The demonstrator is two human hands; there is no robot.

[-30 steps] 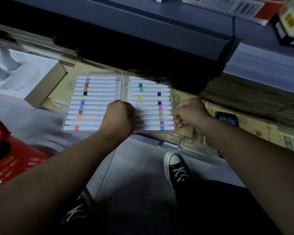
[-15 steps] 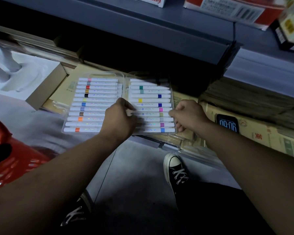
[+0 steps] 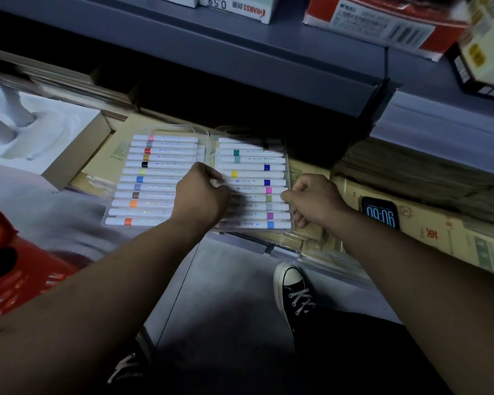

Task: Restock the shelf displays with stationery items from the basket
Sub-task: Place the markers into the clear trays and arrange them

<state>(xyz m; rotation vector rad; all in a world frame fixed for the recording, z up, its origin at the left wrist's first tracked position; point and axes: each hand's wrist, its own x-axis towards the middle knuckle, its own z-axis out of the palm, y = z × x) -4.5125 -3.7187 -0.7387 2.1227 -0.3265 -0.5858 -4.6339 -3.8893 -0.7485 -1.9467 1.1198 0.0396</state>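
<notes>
Two clear plastic cases of acrylic markers lie flat, side by side, on tan cardboard packs on the lower shelf. The right marker case (image 3: 251, 166) sits between the two hands; the left marker case (image 3: 154, 181) lies just beyond the left hand's knuckles, on the side away from the right hand.

The left hand (image 3: 201, 196) is knuckles-up over the seam where the cases meet. Its fingers (image 3: 216, 178) are curled down onto the near edge of the right marker case, but they are smeared with blur, so I cannot tell whether they pinch the plastic or only press on it. The right hand (image 3: 315, 202) is at the opposite edge of that case. Its thumb points along the top of the lid and its fingers (image 3: 300, 220) are curled under the rim, clasping the case.

Just past the right wrist, on a cardboard pack, is a dark digital clock display (image 3: 381, 215). Well off from the left fingers, beyond the left marker case, stands an open box holding a white moulded insert (image 3: 26, 132). The red basket (image 3: 15, 266) sits beside the left forearm. Beneath the two arms is a black sneaker (image 3: 294, 292) on grey floor. Above the fingertips runs the grey upper shelf (image 3: 240, 61), carrying a white pen-refill box (image 3: 240, 7) and a red-and-white carton (image 3: 382, 21).
</notes>
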